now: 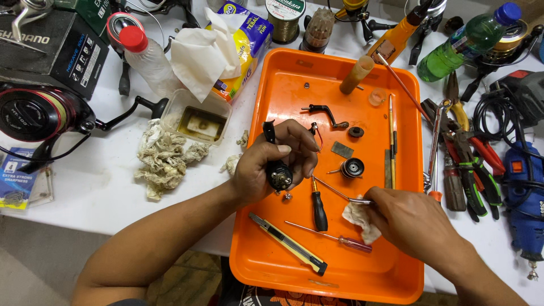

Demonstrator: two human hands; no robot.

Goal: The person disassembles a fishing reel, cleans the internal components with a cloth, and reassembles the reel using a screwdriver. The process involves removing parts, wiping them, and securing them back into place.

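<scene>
Over the orange tray (272, 266) at the desk's near edge, our left hand (272, 161) grips a black reel part (277, 173); our right hand (405, 218) pinches tweezers (340, 194) and a tissue scrap (357, 218).

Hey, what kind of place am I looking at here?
Likely a home or hobby repair bench for fishing reels: an orange tray of small parts and screwdrivers, a spinning reel on the white table, and pliers beside a blue rotary tool.

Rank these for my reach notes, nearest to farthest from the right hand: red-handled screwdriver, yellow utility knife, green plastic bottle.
From the right hand:
1. Red-handled screwdriver, just left of it in the tray.
2. Yellow utility knife, farther left in the tray.
3. Green plastic bottle, at the table's far edge.
</scene>
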